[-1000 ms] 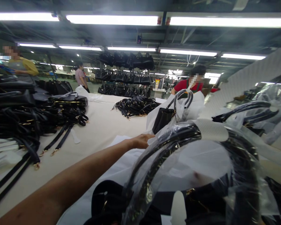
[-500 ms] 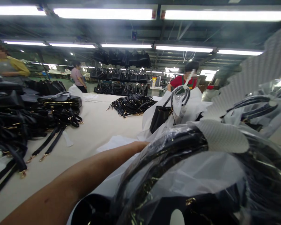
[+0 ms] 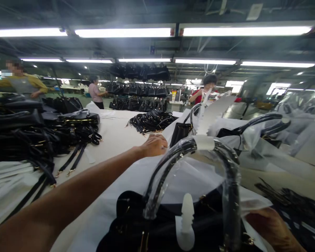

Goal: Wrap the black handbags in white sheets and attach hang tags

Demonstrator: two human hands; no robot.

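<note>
A black handbag (image 3: 157, 227) stands upright close in front of me. Its handles (image 3: 231, 196) are wrapped in clear plastic, with a pale foam band around their top. A white notched tag (image 3: 187, 220) hangs at the bag's middle. White wrapping sheet (image 3: 107, 203) spreads around and behind the bag. My left hand (image 3: 154, 145) reaches past the bag's left side, its fingers curled closed on the sheet's far edge. To the right of the bag is my right hand (image 3: 273, 224), beneath an edge of the white sheet. Its fingers are hidden.
Black bags and straps (image 3: 78, 129) are heaped at the left. A pile of black straps (image 3: 152, 120) lies farther back. Another wrapped handbag (image 3: 181, 131) stands beyond mine. Black pieces (image 3: 299, 206) lie at the lower right. Co-workers (image 3: 96, 92) stand across the room.
The view has shifted and the near handbag appears lower and smaller. The notched foam strip above its handles has swung left. My left hand and my right hand have come into sight.
</note>
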